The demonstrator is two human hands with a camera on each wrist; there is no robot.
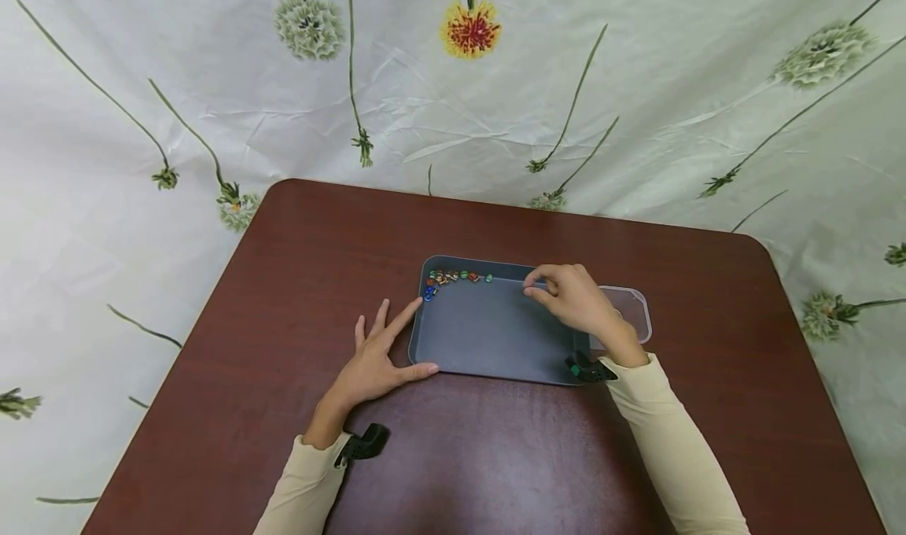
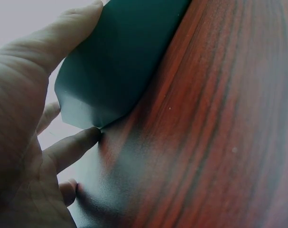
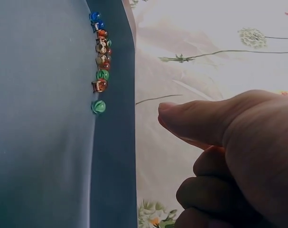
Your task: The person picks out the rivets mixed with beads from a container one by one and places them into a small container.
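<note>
A blue-grey tray [image 1: 495, 330] lies on the table, with several small glass marbles [image 3: 103, 57] in blue, amber and green lined up along its far edge and left corner. My left hand [image 1: 375, 366] spreads straight fingers at the tray's left side, the index fingertip by the far left part of the rim and the thumb at the near left corner. Over the tray's far right part hovers my right hand [image 1: 576, 299], its fingers curled and the thumb tip close to the index fingertip. No marble shows between those tips. One green marble [image 3: 99, 106] sits at the line's right end.
A clear plastic container [image 1: 637, 315] stands at the tray's right side, partly hidden by the right hand and wrist. The dark red-brown table [image 1: 340, 244] extends around the tray. Behind it hangs a white flowered cloth [image 1: 425, 86].
</note>
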